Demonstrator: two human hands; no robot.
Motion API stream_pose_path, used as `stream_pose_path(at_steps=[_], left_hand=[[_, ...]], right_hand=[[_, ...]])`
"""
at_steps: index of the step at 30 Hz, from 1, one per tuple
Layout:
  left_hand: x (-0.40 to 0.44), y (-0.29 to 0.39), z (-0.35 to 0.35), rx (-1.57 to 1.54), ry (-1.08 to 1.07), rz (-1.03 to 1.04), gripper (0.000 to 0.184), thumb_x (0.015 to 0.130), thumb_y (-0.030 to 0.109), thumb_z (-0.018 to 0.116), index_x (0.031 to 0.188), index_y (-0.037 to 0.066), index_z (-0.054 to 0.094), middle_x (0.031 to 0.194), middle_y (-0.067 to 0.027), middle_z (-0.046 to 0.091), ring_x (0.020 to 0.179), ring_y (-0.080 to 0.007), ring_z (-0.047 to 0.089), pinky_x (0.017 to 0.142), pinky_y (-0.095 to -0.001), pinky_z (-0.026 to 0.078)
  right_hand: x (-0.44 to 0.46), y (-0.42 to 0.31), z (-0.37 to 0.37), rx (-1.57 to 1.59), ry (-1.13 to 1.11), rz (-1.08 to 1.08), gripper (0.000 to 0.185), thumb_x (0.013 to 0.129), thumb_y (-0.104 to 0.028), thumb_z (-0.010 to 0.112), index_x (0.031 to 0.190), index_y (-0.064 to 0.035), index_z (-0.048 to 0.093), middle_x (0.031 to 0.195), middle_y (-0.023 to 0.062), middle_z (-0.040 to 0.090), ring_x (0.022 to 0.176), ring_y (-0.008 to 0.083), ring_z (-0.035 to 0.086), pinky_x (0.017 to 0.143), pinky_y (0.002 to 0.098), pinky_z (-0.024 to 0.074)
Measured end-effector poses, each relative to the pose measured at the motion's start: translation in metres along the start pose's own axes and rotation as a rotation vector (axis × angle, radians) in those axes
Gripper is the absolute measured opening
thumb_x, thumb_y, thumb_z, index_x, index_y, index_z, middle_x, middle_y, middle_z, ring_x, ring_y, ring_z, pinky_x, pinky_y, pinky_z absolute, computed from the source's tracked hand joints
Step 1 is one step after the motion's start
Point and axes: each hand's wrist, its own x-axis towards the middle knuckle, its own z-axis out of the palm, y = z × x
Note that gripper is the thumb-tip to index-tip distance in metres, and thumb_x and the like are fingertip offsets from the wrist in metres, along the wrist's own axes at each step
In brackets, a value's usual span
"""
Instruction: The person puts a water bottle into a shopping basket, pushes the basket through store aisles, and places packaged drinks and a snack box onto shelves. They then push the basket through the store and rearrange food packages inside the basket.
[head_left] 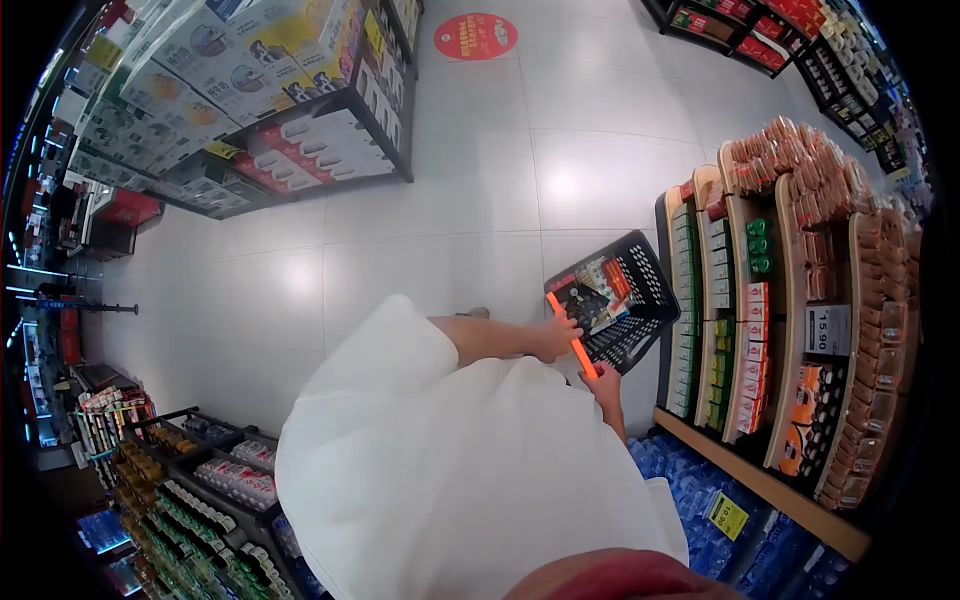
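A black shopping basket (645, 275) with perforated sides hangs or stands just right of my body; I cannot tell whether it touches the floor. Its orange handle (573, 345) runs along the side closest to me. My left hand (556, 336) is closed around the middle of this handle. Near the handle's lower end, my right hand (603, 382) grips it too, with the fingers partly hidden. Inside the basket lies a dark package (592, 300) with red and orange printed areas. Its exact kind is unclear.
A wooden-edged shelf (735, 300) of packaged goods stands close on the right, beside the basket. Blue-wrapped bottles (690, 490) sit below it. Stacked boxes (250, 80) fill a rack at the upper left. A red round sticker (476, 36) marks the tiled floor (440, 200).
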Motion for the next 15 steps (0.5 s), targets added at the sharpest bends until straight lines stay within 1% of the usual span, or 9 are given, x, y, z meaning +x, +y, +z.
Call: stream_pose_path(at_steps=[1, 3, 5, 6, 7, 8, 10, 11, 15], left_hand=[[0.014, 0.017, 0.002, 0.022, -0.049, -0.077, 0.031, 0.072, 0.04, 0.07, 0.093, 0.019, 0.076, 0.13, -0.0118, 0.048, 0.117, -0.03, 0.044, 0.097, -0.0507, 0.034], [0.032, 0.038, 0.007, 0.063, -0.165, -0.171, 0.034, 0.073, 0.043, 0.068, 0.095, 0.018, 0.076, 0.132, -0.0113, 0.047, 0.117, -0.0302, 0.044, 0.095, -0.0501, 0.036], [0.054, 0.05, 0.005, 0.011, -0.242, -0.184, 0.032, 0.069, 0.035, 0.066, 0.093, 0.016, 0.075, 0.124, -0.0138, 0.054, 0.114, -0.0334, 0.048, 0.09, -0.0472, 0.043], [0.064, 0.055, 0.005, -0.002, -0.268, -0.187, 0.033, 0.073, 0.035, 0.065, 0.095, 0.014, 0.074, 0.117, -0.0125, 0.057, 0.115, -0.0325, 0.05, 0.087, -0.047, 0.046], [0.068, 0.06, 0.014, -0.015, -0.231, -0.191, 0.033, 0.075, 0.035, 0.063, 0.094, 0.011, 0.074, 0.112, -0.0131, 0.059, 0.116, -0.032, 0.051, 0.088, -0.0469, 0.046], [0.07, 0.077, -0.011, -0.063, -0.265, -0.25, 0.035, 0.075, 0.036, 0.064, 0.095, 0.008, 0.073, 0.114, -0.014, 0.059, 0.115, -0.0317, 0.052, 0.091, -0.0466, 0.045], [0.071, 0.086, 0.007, -0.091, -0.195, -0.29, 0.034, 0.072, 0.037, 0.065, 0.088, 0.008, 0.074, 0.115, -0.015, 0.057, 0.111, -0.0327, 0.054, 0.09, -0.0463, 0.045], [0.075, 0.093, 0.003, -0.072, -0.142, -0.333, 0.033, 0.071, 0.037, 0.066, 0.084, 0.008, 0.074, 0.116, -0.0152, 0.056, 0.11, -0.0329, 0.054, 0.089, -0.0462, 0.044], [0.084, 0.105, 0.021, -0.161, -0.04, -0.347, 0.025, 0.067, 0.036, 0.066, 0.072, 0.013, 0.075, 0.116, -0.0137, 0.054, 0.107, -0.0315, 0.054, 0.085, -0.0476, 0.043]], right_hand=[[-0.009, 0.023, -0.003, -0.047, -0.016, -0.001, 0.031, 0.069, -0.023, 0.083, 0.081, 0.0007, 0.068, 0.069, 0.0107, 0.066, 0.061, 0.0181, 0.061, 0.061, 0.0327, 0.0495], [-0.017, 0.002, -0.021, -0.057, -0.029, -0.012, 0.035, 0.068, -0.028, 0.082, 0.087, -0.0005, 0.069, 0.073, 0.0185, 0.066, 0.067, 0.029, 0.066, 0.063, 0.0385, 0.0508], [-0.012, 0.03, -0.02, -0.023, 0.027, -0.1, 0.037, 0.071, -0.034, 0.079, 0.089, -0.0024, 0.07, 0.079, 0.0198, 0.067, 0.074, 0.0364, 0.066, 0.066, 0.0431, 0.0515], [-0.013, 0.032, -0.024, -0.048, 0.04, -0.122, 0.037, 0.071, -0.036, 0.077, 0.089, -0.0041, 0.071, 0.082, 0.02, 0.067, 0.077, 0.0378, 0.066, 0.069, 0.0451, 0.0521], [-0.006, 0.063, -0.011, -0.03, 0.066, -0.12, 0.034, 0.071, -0.036, 0.075, 0.089, -0.0062, 0.071, 0.084, 0.0199, 0.068, 0.079, 0.038, 0.065, 0.071, 0.0462, 0.0523], [-0.015, 0.047, -0.029, -0.105, 0.022, -0.081, 0.03, 0.072, -0.031, 0.073, 0.089, -0.0071, 0.07, 0.084, 0.0195, 0.067, 0.08, 0.0381, 0.065, 0.072, 0.047, 0.0524], [-0.021, 0.038, -0.035, -0.129, 0.115, -0.196, 0.022, 0.074, -0.014, 0.065, 0.095, -0.0077, 0.064, 0.091, 0.0173, 0.067, 0.089, 0.0354, 0.065, 0.076, 0.0456, 0.0518], [-0.028, 0.022, -0.047, -0.124, 0.063, -0.182, 0.024, 0.075, -0.008, 0.062, 0.099, -0.0082, 0.061, 0.095, 0.0157, 0.066, 0.093, 0.0351, 0.064, 0.077, 0.0457, 0.0509], [-0.018, 0.023, -0.041, -0.394, 0.12, -0.336, 0.02, 0.076, -0.012, 0.061, 0.096, -0.0082, 0.062, 0.088, 0.0107, 0.068, 0.087, 0.0303, 0.066, 0.07, 0.043, 0.0525]])
